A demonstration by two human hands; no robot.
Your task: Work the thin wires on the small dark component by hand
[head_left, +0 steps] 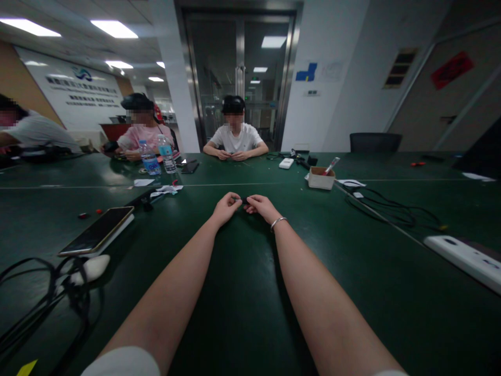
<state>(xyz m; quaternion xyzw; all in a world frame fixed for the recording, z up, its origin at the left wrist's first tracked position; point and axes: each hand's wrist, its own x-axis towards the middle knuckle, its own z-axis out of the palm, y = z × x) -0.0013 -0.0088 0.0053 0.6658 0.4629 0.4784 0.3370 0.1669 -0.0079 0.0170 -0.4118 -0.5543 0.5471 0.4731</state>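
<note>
Both my arms reach forward over the dark green table (242, 292). My left hand (227, 210) is closed in a pinch, its fingertips on something small and thin that I cannot make out. Close beside it, my right hand (263, 208), with a silver bangle (278, 223) at the wrist, pinches a small black piece (245, 200). The fingertips of the two hands nearly meet at this piece. Its kind is too small to tell, and the fingers partly hide it.
A phone (97, 230) lies at left, near black cables (47, 292). Farther off are water bottles (166, 154), paper scraps (168, 190) and a small box (321, 179). A white power strip (465, 258) lies at right. A person (237, 137) sits opposite; others sit at left.
</note>
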